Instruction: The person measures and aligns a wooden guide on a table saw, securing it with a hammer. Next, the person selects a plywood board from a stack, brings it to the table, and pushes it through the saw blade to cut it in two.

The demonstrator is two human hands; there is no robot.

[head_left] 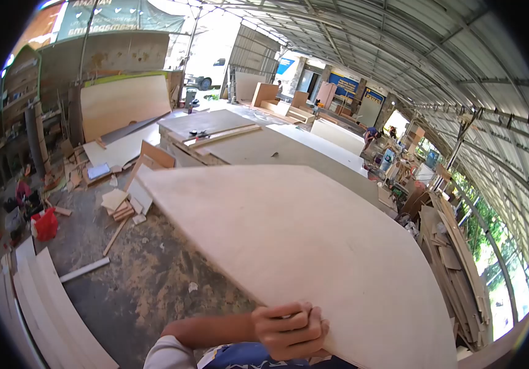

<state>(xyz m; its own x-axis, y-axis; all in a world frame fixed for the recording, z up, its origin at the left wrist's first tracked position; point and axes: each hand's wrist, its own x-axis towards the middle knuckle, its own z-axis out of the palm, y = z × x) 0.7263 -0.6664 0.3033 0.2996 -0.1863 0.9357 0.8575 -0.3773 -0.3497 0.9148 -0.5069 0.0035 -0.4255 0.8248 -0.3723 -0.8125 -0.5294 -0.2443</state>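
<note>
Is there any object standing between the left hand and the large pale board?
Nothing visible stands between them: the left hand is at the near edge of the large pale board, its bent fingers directly against it.

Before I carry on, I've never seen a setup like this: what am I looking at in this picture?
There's no machine here: a person works bare-handed. The picture comes from a camera worn on their head, facing forward and down. At the bottom, the left hand has its fingers curled at the near edge of a large pale wood panel; its grip seems closed on it. The right hand isn't visible. Beyond the panel, stacked sheets bear narrow wooden strips and a dark item too small to identify. On the floor to the left lie wood offcuts and a red plastic bag.
</note>
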